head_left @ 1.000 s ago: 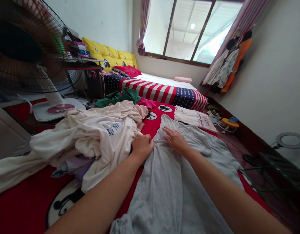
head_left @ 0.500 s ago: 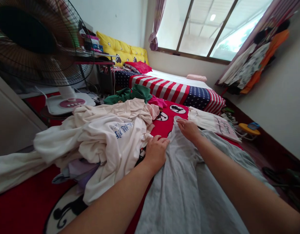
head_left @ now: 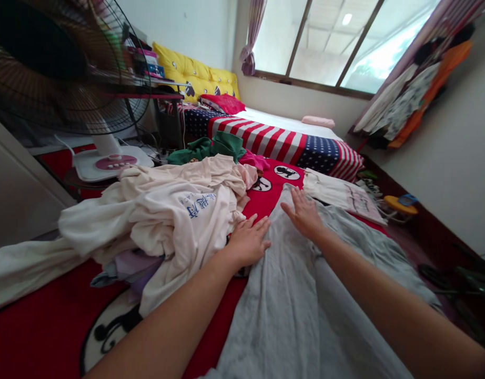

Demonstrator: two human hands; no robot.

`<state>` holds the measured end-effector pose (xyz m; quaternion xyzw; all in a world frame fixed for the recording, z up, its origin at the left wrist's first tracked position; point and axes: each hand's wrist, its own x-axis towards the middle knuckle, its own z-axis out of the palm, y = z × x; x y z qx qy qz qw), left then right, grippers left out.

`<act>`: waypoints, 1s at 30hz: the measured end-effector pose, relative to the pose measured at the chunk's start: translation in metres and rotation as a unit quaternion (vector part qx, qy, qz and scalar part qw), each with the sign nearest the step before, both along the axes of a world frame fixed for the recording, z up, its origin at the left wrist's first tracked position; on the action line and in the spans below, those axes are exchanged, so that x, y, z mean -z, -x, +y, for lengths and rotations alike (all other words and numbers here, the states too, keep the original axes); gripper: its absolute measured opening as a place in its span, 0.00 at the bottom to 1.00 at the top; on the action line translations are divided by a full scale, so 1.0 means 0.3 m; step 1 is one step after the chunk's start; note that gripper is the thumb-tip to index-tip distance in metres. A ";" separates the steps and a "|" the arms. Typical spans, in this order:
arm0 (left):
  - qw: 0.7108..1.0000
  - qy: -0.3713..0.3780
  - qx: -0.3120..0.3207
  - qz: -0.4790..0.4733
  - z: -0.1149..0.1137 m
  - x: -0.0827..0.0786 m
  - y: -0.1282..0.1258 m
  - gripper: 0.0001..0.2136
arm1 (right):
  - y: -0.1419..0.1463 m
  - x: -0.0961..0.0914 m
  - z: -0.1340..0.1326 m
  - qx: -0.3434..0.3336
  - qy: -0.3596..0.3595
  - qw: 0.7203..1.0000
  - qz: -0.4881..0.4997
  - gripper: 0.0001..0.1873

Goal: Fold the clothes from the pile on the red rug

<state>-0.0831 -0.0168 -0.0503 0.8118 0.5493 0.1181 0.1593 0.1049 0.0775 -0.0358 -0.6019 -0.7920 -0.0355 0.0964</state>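
Note:
A light grey garment [head_left: 285, 295], long and wrinkled, lies spread over the red patterned cover [head_left: 211, 329] in front of me. My right hand [head_left: 304, 215] rests flat on its far end, fingers apart and nothing gripped. At the garment's left edge lies my left hand [head_left: 248, 239], also open, palm down with the fingers spread. Just left of that hand is a heap of cream and white clothes, topped by a white shirt [head_left: 179, 216] with blue lettering. Whether the grey garment is trousers or a top, I cannot tell.
A standing fan [head_left: 112, 158] is at the left. Green cloth [head_left: 203, 150] lies behind the heap. A folded white shirt [head_left: 341, 195] lies beyond my right hand. A bed with a striped, starred cover [head_left: 262, 134] stands at the back; a yellow stool [head_left: 400, 205] is at right.
My right hand has opened from a pinch on the garment's far end and now lies flat on it. My left hand's fingers have spread, and the hand has shifted slightly left.

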 end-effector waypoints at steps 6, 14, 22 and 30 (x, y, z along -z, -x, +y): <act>0.996 0.053 0.069 0.029 0.031 -0.016 0.037 0.31 | -0.196 0.059 -0.267 -0.026 0.061 0.993 -0.098 0.34; 0.990 0.069 0.114 0.036 0.041 -0.050 0.065 0.34 | -0.103 -0.036 -0.458 -0.066 -0.008 0.997 -0.040 0.37; 0.996 -0.023 0.003 0.081 -0.142 -0.169 0.080 0.12 | -0.129 0.031 -0.679 -0.150 0.132 0.979 0.035 0.35; 0.996 0.031 -0.010 0.085 -0.313 -0.128 0.089 0.10 | -0.079 0.041 -0.717 -0.186 0.101 0.974 0.081 0.29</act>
